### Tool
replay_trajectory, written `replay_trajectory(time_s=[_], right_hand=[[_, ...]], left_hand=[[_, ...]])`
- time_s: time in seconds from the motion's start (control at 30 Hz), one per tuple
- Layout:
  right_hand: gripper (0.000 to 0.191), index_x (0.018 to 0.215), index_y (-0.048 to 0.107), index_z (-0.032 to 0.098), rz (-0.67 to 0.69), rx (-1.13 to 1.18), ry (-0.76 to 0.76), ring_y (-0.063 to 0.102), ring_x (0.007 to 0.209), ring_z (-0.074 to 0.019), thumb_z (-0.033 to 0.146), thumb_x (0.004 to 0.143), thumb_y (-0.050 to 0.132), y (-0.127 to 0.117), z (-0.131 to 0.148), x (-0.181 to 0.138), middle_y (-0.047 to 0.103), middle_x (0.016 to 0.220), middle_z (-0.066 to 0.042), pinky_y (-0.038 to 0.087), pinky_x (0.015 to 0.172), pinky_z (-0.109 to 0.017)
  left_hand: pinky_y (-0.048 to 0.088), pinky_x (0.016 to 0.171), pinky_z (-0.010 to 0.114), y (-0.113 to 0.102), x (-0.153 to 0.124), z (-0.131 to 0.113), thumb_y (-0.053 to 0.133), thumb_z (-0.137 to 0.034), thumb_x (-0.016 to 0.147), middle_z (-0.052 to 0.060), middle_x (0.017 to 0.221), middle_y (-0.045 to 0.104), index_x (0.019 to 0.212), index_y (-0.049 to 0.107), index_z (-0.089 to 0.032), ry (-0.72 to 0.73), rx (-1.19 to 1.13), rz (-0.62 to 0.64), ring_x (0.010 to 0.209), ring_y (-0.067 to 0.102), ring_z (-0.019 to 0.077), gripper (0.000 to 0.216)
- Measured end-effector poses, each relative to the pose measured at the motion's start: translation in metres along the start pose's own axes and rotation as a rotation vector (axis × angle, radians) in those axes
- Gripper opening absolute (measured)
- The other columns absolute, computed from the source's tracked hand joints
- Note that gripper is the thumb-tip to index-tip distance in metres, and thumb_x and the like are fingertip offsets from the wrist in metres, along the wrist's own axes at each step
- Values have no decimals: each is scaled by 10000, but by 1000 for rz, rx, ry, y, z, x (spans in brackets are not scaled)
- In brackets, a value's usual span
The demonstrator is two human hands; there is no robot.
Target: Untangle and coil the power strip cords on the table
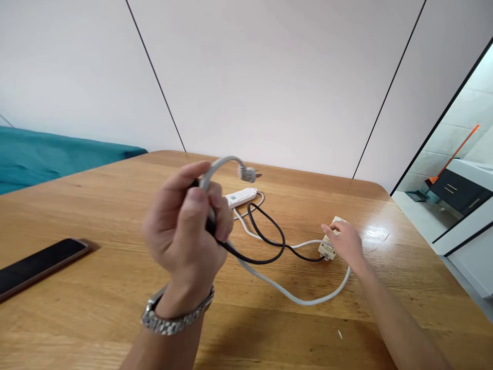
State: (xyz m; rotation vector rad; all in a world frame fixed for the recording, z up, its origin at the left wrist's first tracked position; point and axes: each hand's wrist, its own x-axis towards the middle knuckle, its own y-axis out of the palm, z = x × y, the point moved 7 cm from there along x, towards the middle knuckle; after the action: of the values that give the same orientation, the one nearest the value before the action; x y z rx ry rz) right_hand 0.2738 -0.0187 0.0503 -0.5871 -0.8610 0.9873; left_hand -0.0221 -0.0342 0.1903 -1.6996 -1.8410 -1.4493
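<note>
My left hand (188,218), a metal-banded watch on its wrist, is closed around a light grey power cord and a black piece whose kind is mostly hidden by the fingers. The cord arches over the fist to a grey plug (248,174) with its prongs pointing right. A black cable (265,261) loops from the fist to a small cream-coloured box (327,251) on the table. My right hand (344,240) lies over that box, fingers bent onto it and covering much of it. The grey cord (304,302) sags between both hands.
A white power strip (243,196) lies on the wooden table (115,308) behind my left hand, its cable near the loops. A dark phone (42,264) is at left. One small white scrap (340,334) lies in front. A pale wall (269,77) borders the far edge.
</note>
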Motion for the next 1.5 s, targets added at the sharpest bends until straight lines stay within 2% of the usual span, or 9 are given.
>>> replay_trajectory(time_s=[0.17,0.27,0.4,0.57,0.77,0.97,1.1,1.3,1.5], right_hand=[[484,835,744,210,20,774,-153,659,860,-230,627,870,500,-53,49,-17,739,886,-76,484,751,-349],[596,965,746,242,79,1043,-206,663,976,-255,732,858,424,-82,78,-32,742,988,-83,517,805,-391],[784,1008,733,256,100,1199,-144,647,1074,-286,898,706,399,-110,85,-40,728,1070,-81,532,903,-423],[527,846,732,270,-95,1190,-47,683,931,-235,723,848,461,-138,51,-39,731,888,-49,537,884,-394],[435,739,741,259,-168,1195,31,684,842,-260,610,865,516,-147,20,-33,718,778,-68,549,727,-416],[336,806,766,220,-21,1203,75,676,929,-263,482,843,558,-124,35,-27,745,859,-85,535,792,-406],[377,828,770,194,34,1193,115,668,930,-239,500,840,551,-108,39,-23,745,905,-101,530,749,-334],[430,794,751,170,207,1237,181,666,835,-226,552,821,555,-81,37,-16,734,880,-114,526,681,-313],[308,864,731,181,311,1356,233,631,702,-166,447,780,602,-64,44,-17,694,831,-60,506,568,-258]], left_hand=[[257,321,185,57,-15,0,580,-271,921,-46,577,469,1104,685,-220,124,124,289,369,340,38,218],[440,473,220,99,-32,5,515,-187,939,-9,693,609,1141,641,-198,187,220,484,500,507,81,238],[535,768,303,164,-74,12,443,-133,937,88,981,710,1098,618,-114,292,254,798,846,651,167,239],[511,749,323,213,-112,43,369,-189,945,65,903,661,981,640,-163,112,280,1039,837,604,192,274],[514,720,306,191,-105,56,542,-259,905,72,992,673,1379,494,-254,-256,-77,955,838,628,194,476],[450,600,239,146,-118,80,575,-306,904,8,729,610,1507,275,-254,-614,-184,923,638,547,125,676],[465,612,245,128,-128,92,657,-292,846,-1,712,610,1491,296,-251,-759,-192,827,639,560,125,740],[347,493,186,113,-129,97,585,-307,900,-37,720,499,1422,374,-261,-674,-117,648,534,392,67,564],[347,487,195,105,-124,102,584,-403,897,-34,713,479,1011,578,-219,-563,-69,384,514,355,65,217]])
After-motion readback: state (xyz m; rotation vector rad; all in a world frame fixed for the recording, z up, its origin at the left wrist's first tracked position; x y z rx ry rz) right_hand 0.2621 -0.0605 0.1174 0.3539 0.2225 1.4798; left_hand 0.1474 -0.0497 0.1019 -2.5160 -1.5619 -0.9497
